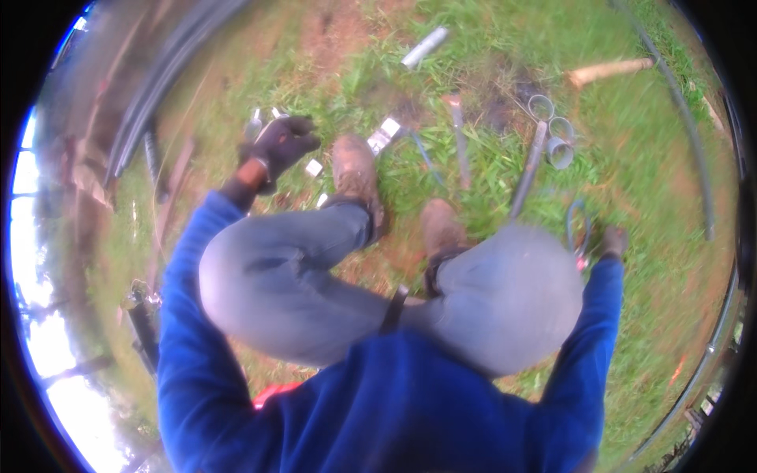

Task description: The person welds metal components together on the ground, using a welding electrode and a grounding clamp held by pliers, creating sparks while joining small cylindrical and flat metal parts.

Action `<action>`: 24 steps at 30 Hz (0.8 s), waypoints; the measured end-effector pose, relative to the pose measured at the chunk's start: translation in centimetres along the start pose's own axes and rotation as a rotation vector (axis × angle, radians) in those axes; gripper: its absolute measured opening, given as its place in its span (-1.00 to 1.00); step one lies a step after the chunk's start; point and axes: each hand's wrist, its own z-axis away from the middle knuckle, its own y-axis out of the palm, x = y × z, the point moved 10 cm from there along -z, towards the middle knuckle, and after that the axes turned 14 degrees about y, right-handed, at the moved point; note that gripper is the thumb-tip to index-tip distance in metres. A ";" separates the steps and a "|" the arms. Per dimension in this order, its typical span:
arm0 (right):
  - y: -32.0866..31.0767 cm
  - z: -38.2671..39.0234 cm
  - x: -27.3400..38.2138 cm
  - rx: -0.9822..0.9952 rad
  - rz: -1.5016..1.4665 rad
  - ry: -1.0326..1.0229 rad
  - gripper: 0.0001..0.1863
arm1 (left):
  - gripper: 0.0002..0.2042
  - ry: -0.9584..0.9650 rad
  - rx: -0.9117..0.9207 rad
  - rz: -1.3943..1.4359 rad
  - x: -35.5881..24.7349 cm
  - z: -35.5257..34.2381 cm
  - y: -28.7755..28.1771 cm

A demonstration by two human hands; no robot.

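Observation:
My left hand (285,146), in a dark glove, hovers over the grass beside my left boot (356,169). Its fingers are loosely bent, with no object visible in them, though blur softens the detail. Small shiny pieces (253,124) lie just past it, and a small white block (314,167) is at its right. Out beyond my right knee, my right hand (613,240) is low over the grass; its fingers are smeared. Next to that hand is a blue looped thing (579,225) with a red end; whether I touch it cannot be made out.
Grey pipe rings (561,153) and a dark tube (528,169) lie ahead on the right. Farther off are a light pipe piece (424,47) and a wooden handle (611,72). A flat strip (460,142) and a white box (384,135) lie ahead. Long dark pipes (162,83) run at far left.

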 end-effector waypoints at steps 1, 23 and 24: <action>-1.3 -0.7 1.4 -0.074 0.120 -0.049 -0.52 | -0.41 -0.045 -0.002 0.014 0.7 -0.3 0.4; -12.6 43.2 50.3 0.860 -1.087 -0.424 -0.60 | -0.29 0.603 0.471 0.170 -26.0 -11.8 12.8; -10.3 43.3 50.1 0.922 -1.077 -0.392 -0.57 | -0.34 0.478 0.512 0.242 -24.7 -13.3 13.8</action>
